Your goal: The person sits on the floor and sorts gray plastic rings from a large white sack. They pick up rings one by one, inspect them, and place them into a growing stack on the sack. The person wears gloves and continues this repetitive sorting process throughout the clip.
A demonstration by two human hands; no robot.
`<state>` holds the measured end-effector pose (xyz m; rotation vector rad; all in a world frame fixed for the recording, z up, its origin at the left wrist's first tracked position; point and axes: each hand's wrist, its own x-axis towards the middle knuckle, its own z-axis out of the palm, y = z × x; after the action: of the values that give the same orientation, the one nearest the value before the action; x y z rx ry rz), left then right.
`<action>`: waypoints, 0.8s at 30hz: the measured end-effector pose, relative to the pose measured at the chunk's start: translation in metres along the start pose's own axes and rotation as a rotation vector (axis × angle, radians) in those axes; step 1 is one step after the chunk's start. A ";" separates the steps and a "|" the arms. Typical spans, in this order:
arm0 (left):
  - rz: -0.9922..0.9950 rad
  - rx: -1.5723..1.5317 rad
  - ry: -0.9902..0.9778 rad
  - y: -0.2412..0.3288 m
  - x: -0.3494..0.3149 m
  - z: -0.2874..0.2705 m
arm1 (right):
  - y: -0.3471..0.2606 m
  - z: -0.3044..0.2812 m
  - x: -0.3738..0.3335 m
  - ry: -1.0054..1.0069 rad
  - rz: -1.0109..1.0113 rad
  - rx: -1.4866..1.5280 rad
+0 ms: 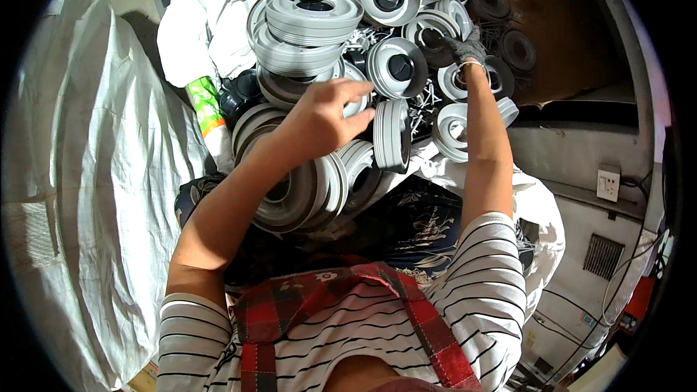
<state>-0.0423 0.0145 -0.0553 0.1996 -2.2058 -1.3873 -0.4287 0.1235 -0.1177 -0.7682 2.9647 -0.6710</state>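
Observation:
My left hand (327,117) is bare and hovers over a heap of round grey plastic parts. Its fingers point right, thumb apart, with nothing between them. Just beyond its fingertips a ribbed grey ring (392,134) stands on edge. A grey cup-shaped part with a black centre (398,67) lies past it. At the far right of the heap, my right hand (468,49) wears a grey glove. Its fingers are bent over the rim of a round grey part with a dark inside (430,36); the fingertips are partly lost among the parts.
Stacked grey parts (308,11) rise at the far left of the heap. Dark rings (517,49) lie on a brown surface at the right. Thin white plastic scraps (423,105) fill gaps. A large white woven sack (94,174) stands left; a wall socket (608,183) is at right.

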 end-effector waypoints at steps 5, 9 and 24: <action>-0.304 -0.302 0.077 -0.007 0.019 -0.002 | 0.027 0.008 0.008 -0.196 0.002 -0.222; -0.575 -0.729 0.096 -0.008 0.025 -0.007 | -0.056 -0.033 -0.101 0.377 -0.325 -0.197; -0.453 -0.611 0.221 0.025 0.014 -0.033 | -0.112 0.082 -0.094 -0.261 -0.670 -0.251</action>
<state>-0.0342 -0.0053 -0.0177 0.6176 -1.5204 -2.0963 -0.2851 0.0455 -0.1558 -1.7466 2.5491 -0.1637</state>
